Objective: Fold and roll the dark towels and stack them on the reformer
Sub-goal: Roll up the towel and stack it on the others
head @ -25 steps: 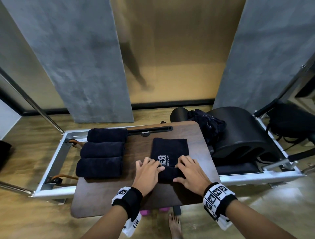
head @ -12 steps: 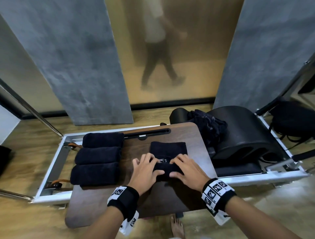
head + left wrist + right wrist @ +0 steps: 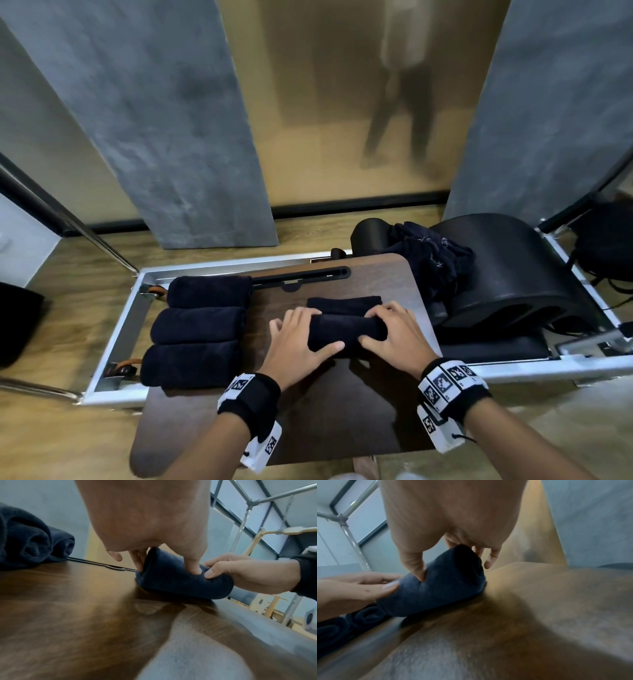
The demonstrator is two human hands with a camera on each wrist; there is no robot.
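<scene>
The towel lies on the dark wooden board that rests across the reformer frame; most of it is wound into a roll, and a short flat strip extends from the far side of the roll. The left hand grips the left end of the roll, fingers curled over the top and thumb pressed into the near side. The right hand grips the right end in the same manner, thumb on the near side. In the left wrist view the left thumb dents the cloth, just beside the right thumb. In the right wrist view the right hand arches over the roll end, thumb sunk into the fabric. Three rolled towels lie side by side, touching, along the left part of the board. A heap of loose dark towels lies on the black curved barrel to the right, near the board's far right corner.
</scene>
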